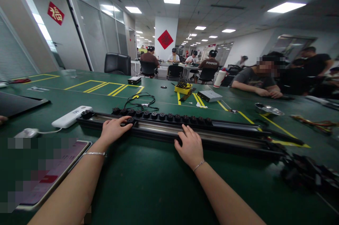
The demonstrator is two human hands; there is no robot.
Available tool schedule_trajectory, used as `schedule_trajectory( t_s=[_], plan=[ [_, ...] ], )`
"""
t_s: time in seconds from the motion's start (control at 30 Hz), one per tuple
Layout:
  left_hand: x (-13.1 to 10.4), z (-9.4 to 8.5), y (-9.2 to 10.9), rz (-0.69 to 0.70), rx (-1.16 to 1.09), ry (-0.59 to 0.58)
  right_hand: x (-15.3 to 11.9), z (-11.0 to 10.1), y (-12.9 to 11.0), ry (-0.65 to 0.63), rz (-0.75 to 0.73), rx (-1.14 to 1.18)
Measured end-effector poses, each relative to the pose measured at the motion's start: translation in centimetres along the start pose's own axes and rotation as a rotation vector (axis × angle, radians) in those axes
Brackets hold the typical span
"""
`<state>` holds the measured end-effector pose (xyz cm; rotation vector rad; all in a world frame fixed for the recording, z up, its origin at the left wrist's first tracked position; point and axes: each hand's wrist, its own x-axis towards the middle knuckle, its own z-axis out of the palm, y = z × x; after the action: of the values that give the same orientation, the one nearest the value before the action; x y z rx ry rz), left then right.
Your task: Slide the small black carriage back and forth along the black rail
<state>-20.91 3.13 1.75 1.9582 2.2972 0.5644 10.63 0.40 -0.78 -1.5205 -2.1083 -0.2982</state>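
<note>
A long black open housing with a shiny metal inside (pixel 156 128) lies across the green table in front of me. Near its left end, my left hand (pixel 114 129) pinches a small black socket module (pixel 132 122) that sits in the channel. My right hand (pixel 190 144) rests on the near edge of the housing around its middle, fingers stretched over the channel and apart. Just behind runs a second black strip (pixel 233 126), with a row of round black sockets (pixel 162 116) along its left part.
A white power strip (pixel 71 116) and a phone (pixel 57 175) lie to the left. Black cables (pixel 307 175) are heaped at the right end. Farther back are a looped black cable (pixel 143 102), a yellow box (pixel 182 88) and a grey box (pixel 210 96). A person (pixel 258 76) sits across the table.
</note>
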Motion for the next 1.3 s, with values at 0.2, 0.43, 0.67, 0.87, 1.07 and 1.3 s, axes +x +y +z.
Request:
schedule_trajectory(
  t_s=[0.2, 0.43, 0.67, 0.87, 1.07, 1.3],
  plan=[
    [-0.02, -0.17, 0.12, -0.001, 0.017, -0.014, -0.02, -0.06, -0.04, 0.004, -0.002, 0.003],
    [0.01, -0.2, 0.21, -0.005, 0.047, -0.021, -0.03, 0.01, 0.0, 0.007, -0.007, 0.006],
    [0.05, -0.29, 0.31, -0.015, 0.061, -0.036, -0.08, -0.01, 0.0, 0.004, -0.001, 0.003],
    [0.1, -0.25, 0.32, -0.012, 0.059, -0.042, -0.05, -0.04, 0.01, 0.008, -0.004, 0.005],
    [0.14, -0.15, 0.24, -0.019, 0.061, -0.035, -0.01, -0.02, 0.02, 0.003, -0.004, 0.003],
    [0.28, -0.06, 0.06, -0.01, 0.079, -0.041, -0.04, 0.01, 0.04, 0.006, -0.005, 0.0]
  ],
)
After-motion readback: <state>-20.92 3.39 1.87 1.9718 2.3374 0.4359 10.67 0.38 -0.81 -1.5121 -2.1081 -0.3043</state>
